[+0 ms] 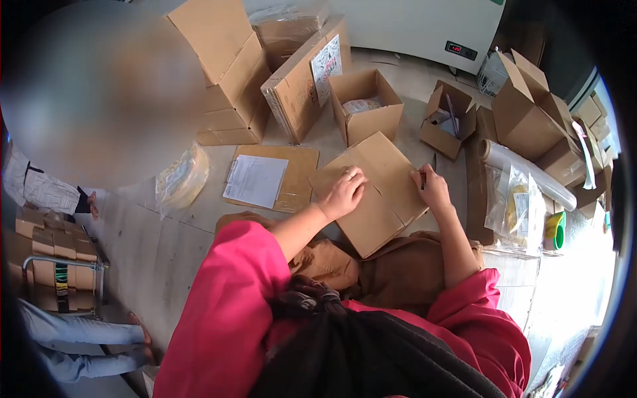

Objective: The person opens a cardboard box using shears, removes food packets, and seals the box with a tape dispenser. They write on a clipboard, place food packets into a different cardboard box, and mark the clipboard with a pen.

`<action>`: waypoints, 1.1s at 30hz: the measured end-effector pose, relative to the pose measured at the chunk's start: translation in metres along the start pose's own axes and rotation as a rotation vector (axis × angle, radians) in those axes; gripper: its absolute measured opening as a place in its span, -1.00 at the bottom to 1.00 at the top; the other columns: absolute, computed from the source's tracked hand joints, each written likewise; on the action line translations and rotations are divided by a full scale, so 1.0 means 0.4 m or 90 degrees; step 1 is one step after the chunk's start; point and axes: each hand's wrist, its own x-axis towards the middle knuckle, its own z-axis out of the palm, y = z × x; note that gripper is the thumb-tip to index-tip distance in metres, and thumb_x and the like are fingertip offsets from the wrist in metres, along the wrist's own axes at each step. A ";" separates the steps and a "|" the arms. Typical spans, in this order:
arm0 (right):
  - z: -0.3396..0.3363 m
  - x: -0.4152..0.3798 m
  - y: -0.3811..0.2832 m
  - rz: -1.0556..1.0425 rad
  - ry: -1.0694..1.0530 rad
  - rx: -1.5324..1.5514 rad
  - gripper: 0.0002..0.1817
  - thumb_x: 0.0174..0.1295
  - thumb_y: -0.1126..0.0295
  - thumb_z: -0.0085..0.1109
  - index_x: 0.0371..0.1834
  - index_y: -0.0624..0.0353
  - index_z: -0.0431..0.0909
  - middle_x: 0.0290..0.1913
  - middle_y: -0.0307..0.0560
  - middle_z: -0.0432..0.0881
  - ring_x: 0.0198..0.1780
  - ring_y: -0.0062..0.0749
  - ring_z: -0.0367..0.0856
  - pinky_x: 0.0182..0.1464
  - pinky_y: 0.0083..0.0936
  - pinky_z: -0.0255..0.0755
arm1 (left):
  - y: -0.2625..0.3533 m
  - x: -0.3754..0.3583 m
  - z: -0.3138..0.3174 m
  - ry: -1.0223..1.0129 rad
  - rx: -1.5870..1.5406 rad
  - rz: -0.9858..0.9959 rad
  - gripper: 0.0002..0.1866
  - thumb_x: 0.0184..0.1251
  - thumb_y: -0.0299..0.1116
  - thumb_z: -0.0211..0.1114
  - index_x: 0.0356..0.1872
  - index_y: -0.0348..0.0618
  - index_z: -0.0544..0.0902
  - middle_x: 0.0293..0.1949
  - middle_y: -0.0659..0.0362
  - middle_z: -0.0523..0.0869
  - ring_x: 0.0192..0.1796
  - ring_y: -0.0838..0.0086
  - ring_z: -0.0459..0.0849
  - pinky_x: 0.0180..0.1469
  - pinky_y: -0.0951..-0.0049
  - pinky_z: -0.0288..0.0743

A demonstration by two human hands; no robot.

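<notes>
A closed cardboard box (381,174) sits in front of my lap, its top flaps folded together along a seam. My left hand (343,194) rests over the box's left side with its fingers curled; whether anything is inside them is hidden. Above the right edge of the box, my right hand (434,190) is closed around a slim dark pen-like tool (423,181). Left of the box, a white printed sheet (257,180) lies on a flat brown cardboard piece (302,162) on the floor.
Ahead are an open box (375,123) with a wrapped item, a smaller open box (434,136) and flattened cardboard (292,99). A plastic roll (531,176) and green tape roll (556,231) are at right. A loaded cart (63,265) and other people's legs (93,338) are at left.
</notes>
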 end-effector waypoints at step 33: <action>0.068 0.146 -0.066 -0.202 0.055 0.148 -0.77 0.23 0.38 -0.07 -0.51 0.30 0.42 -0.58 0.26 0.46 -0.50 0.16 0.48 -0.47 -0.16 0.29 | -0.069 0.303 0.028 -0.813 0.447 0.214 0.13 -0.22 -0.01 0.44 0.35 0.57 -0.21 0.38 -0.17 -0.19 0.33 -0.32 -0.08 0.14 -0.26 0.21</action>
